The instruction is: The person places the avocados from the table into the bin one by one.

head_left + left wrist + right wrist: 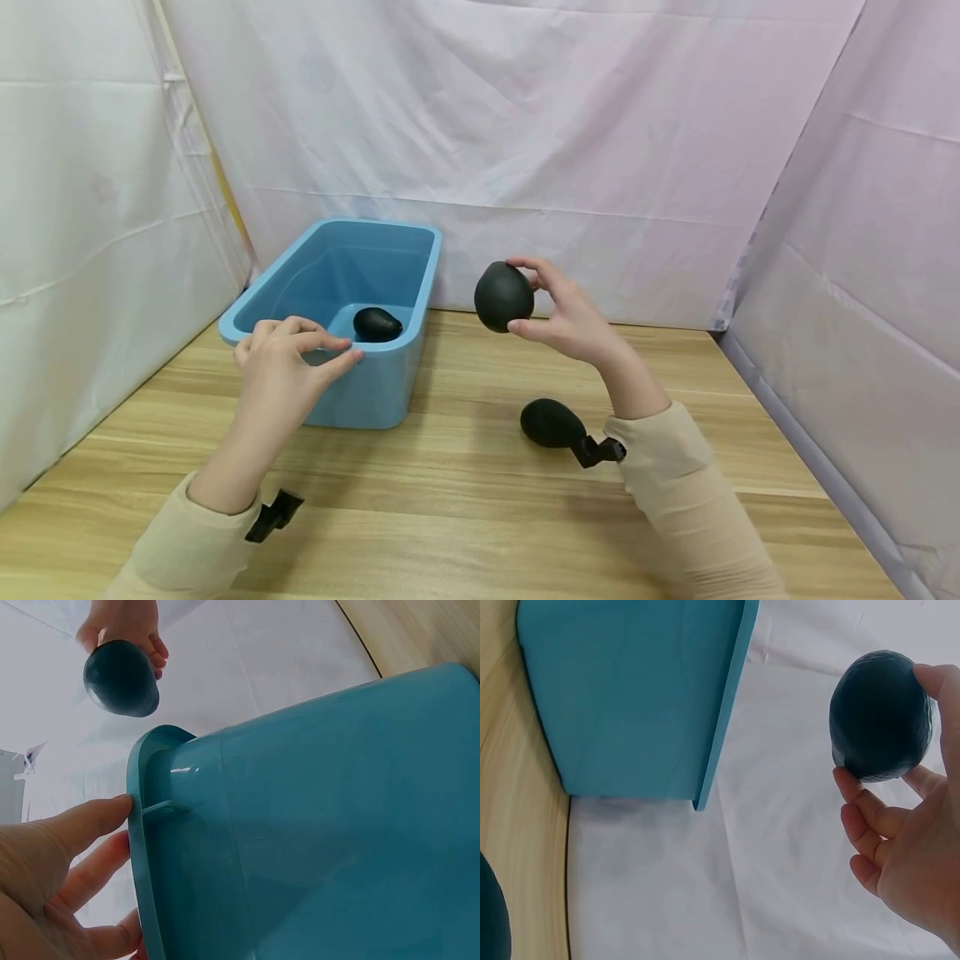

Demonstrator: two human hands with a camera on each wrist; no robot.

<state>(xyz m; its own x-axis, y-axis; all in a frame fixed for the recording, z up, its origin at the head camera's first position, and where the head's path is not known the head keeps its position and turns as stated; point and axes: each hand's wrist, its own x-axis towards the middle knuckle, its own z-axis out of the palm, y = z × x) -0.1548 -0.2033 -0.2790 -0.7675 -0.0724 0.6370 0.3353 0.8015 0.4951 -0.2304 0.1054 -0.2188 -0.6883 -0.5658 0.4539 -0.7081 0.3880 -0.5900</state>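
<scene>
My right hand (573,321) holds a dark avocado (504,297) up above the table, thumb below and fingers above. The right wrist view shows this avocado (881,716) between the thumb and fingertips. At the left, my left hand (281,367) grips the near rim of a blue plastic bin (431,283), its thumb and fingertips at the edge. In the left wrist view the fingertips (112,814) touch that rim. Inside the bin a second avocado (377,325) lies on the bottom. A third avocado (551,422) is on the table below my right hand.
The wooden table (450,500) ends at white cloth (525,125) hung behind and at both sides. Black camera mounts stick out from both sleeves; the right mount (596,451) appears close beside the avocado on the table.
</scene>
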